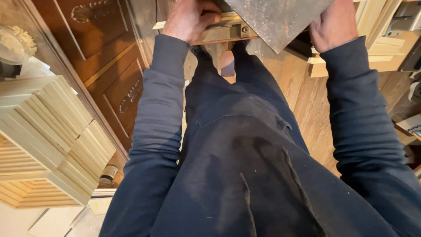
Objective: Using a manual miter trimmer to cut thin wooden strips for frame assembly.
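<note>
We look straight down our dark sweater and trousers, both arms stretched forward over the wooden floor (pixel 307 105). Our left hand (pixel 189 18) is curled shut around a pale strip of wood (pixel 221 31) that carries a small metal fitting with a screw. Our right hand (pixel 333 24) rests against the edge of a grey metal sheet (pixel 276 19); the fingers are hidden, so we cannot tell how far it is closed. The strip lies just under the sheet, at the top of the view. As we judge it, the work is in its middle: both pieces are in hand, nothing visibly fastened or set down. A dark carved door (pixel 105 57) and a stack of pale louvred shutters (pixel 48 140) lie to our left.
</note>
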